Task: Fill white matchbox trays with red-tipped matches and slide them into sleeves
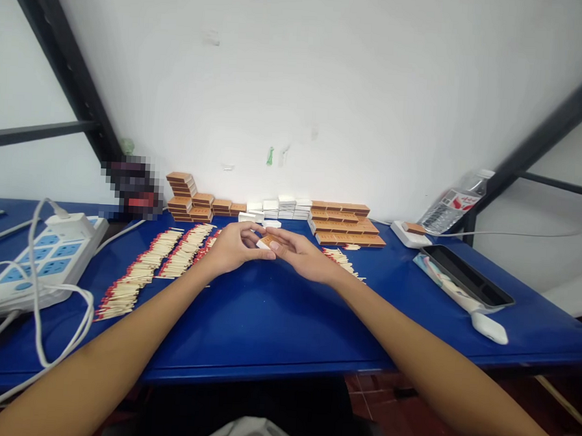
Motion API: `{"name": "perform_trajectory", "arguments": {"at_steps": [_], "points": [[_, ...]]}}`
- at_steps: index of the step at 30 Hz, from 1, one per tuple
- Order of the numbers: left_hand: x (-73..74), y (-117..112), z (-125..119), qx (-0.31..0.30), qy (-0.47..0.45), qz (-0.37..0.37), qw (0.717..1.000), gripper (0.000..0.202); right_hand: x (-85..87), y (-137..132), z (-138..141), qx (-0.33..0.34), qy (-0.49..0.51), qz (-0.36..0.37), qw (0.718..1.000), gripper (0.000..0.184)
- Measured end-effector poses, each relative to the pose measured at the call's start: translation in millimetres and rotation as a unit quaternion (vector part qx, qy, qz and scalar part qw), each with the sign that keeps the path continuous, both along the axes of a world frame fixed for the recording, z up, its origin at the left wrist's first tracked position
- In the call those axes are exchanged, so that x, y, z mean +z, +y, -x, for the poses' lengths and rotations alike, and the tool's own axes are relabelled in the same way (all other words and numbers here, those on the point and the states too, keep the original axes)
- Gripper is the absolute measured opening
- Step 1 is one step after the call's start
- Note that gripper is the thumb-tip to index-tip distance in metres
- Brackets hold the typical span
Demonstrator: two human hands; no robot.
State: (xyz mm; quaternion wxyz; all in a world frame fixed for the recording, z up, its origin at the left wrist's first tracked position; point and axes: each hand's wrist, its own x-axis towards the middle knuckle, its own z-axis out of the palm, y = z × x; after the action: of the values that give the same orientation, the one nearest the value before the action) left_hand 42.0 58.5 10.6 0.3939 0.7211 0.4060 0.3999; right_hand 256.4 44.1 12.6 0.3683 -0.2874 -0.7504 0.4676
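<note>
Above the blue table a small brown matchbox [268, 240] is held between both hands, its white end towards the left. My right hand [303, 252] is closed on it with the thumb on top. My left hand [235, 246] curls round the matchbox's left end, thumb and fingers at the white part. Rows of loose matches [130, 280] with red heads lie beside the left forearm. Another pile of matches [343, 262] lies partly behind the right wrist. White matchbox trays [286, 207] are stacked beyond the hands, against the wall.
Brown matchboxes stand stacked at the back left [181, 199] and back right [346, 226]. A power strip [49, 257] with white cables is on the left. To the right are a plastic bottle [455, 204], a phone [467, 274], a white earbud case [490, 327] and a white charger [410, 234].
</note>
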Motion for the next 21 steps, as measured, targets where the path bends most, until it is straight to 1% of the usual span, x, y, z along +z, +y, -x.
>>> {"name": "perform_trajectory", "arguments": {"at_steps": [2,5,8,10,12,14,16,18,19,20,21], "points": [[-2.7,0,1,0.012,0.020,-0.029,0.999,0.063,1.4,-2,1,-0.007,-0.001,0.004,1.000,0.063],[-3.9,-3,0,0.038,0.063,-0.098,0.993,0.055,-0.8,-2,0,-0.042,-0.016,0.011,0.999,0.070],[-2.0,-9,-3,0.051,0.138,-0.174,0.974,0.063,-5.8,2,-2,-0.093,-0.037,0.041,0.994,0.071],[-1.1,-13,-6,0.042,0.167,-0.198,0.965,0.071,-7.7,7,-4,-0.115,-0.043,0.054,0.991,0.065],[-1.3,-16,-9,0.034,0.167,-0.209,0.963,0.074,-6.2,13,-9,-0.129,-0.039,0.054,0.989,0.053],[-2.5,-17,-11,0.045,0.163,-0.223,0.960,0.072,-1.0,23,-20,-0.147,-0.030,0.043,0.988,0.043],[-4.0,-17,-11,0.058,0.170,-0.234,0.956,0.062,6.7,36,-39,-0.189,-0.020,0.021,0.982,0.041],[-5.2,-17,-11,0.055,0.182,-0.240,0.952,0.046,13.9,52,-70,-0.271,-0.016,-0.019,0.962,0.041],[-5.6,-17,-11,0.049,0.188,-0.241,0.951,0.040,16.3,60,-89,-0.324,-0.021,-0.044,0.945,0.040],[-5.9,-18,-11,0.042,0.194,-0.241,0.950,0.034,17.5,68,-111,-0.391,-0.036,-0.072,0.917,0.039],[-6.0,-19,-12,0.037,0.199,-0.238,0.950,0.030,17.4,76,-133,-0.464,-0.054,-0.099,0.878,0.037]]}}
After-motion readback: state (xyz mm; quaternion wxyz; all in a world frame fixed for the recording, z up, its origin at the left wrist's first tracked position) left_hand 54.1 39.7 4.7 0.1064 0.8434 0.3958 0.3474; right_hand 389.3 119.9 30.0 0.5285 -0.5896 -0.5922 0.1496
